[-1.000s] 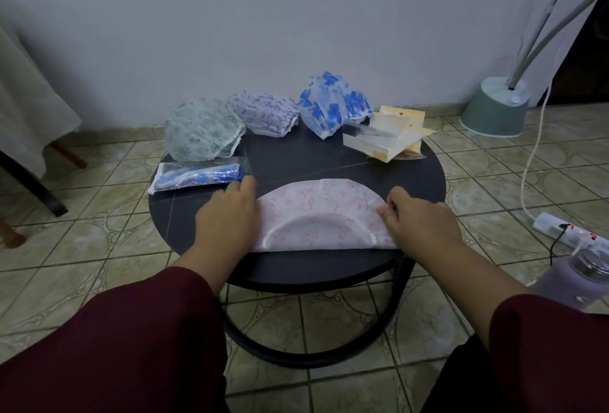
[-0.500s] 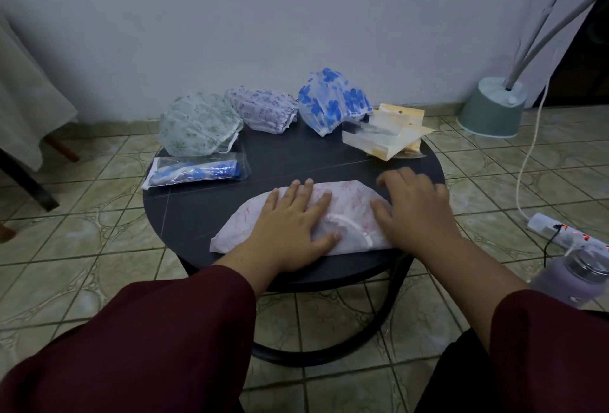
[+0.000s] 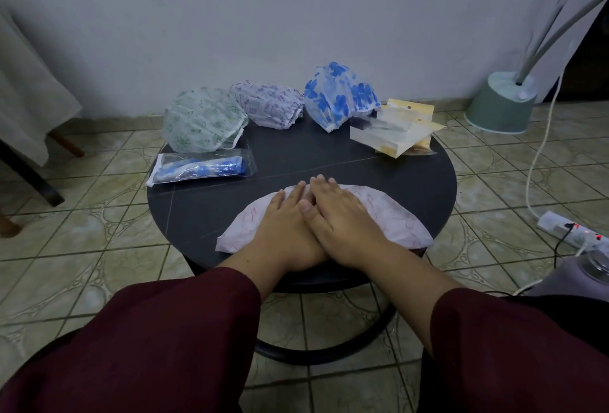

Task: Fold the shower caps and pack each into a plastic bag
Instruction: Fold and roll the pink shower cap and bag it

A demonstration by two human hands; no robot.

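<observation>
Thin pink-printed half-moon shower cap (image 3: 395, 218) flat at near edge of round black table (image 3: 329, 155), left hand (image 3: 283, 224) and right hand (image 3: 342, 215) side by side pressing it, fingers straight and together, clear plastic bag (image 3: 201, 169) holding a folded blue-patterned cap, crinkly green (image 3: 201, 124), lilac (image 3: 268, 104), blue-flowered caps (image 3: 339, 94) behind, stack of empty glossy bags (image 3: 392, 130).

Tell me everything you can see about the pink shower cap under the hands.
The pink shower cap looks like thin, whitish plastic with a faint pink floral print. It lies flattened into a half-moon, straight edge towards the person, at the near edge of the round black table. The left hand and right hand press flat on its middle, the right overlapping the left.
</observation>
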